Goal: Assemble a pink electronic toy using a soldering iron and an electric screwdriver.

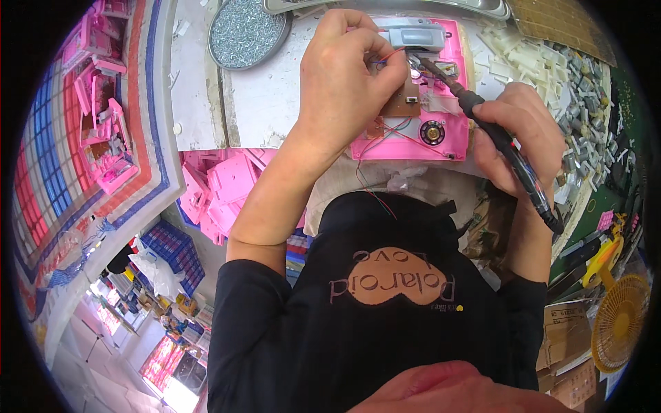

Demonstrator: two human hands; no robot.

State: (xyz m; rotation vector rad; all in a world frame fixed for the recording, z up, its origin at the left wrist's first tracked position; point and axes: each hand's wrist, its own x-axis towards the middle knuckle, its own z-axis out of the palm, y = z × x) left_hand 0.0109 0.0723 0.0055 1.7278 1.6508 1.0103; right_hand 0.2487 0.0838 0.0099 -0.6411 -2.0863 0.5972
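Observation:
A pink plastic housing (451,141) lies on the bench before me, its inside facing up. In it are a brown circuit board (403,107), a small round black speaker (432,133) and a grey-blue plastic part (416,36) at the far end. My left hand (348,86) is closed over the housing's left side, pinching thin red and blue wires (390,56). In my right hand (520,131) is a soldering iron (475,104), its tip reaching in by the grey-blue part, close to my left fingertips. Loose thin wires (375,193) trail off the near edge.
A round dish of small screws (248,31) stands at the far left, beside a metal tray (475,7). White plastic parts (533,58) and grey cylinders (592,96) are heaped on the right. Pink housings (224,182) pile up lower left; a yellow fan (620,320) is lower right.

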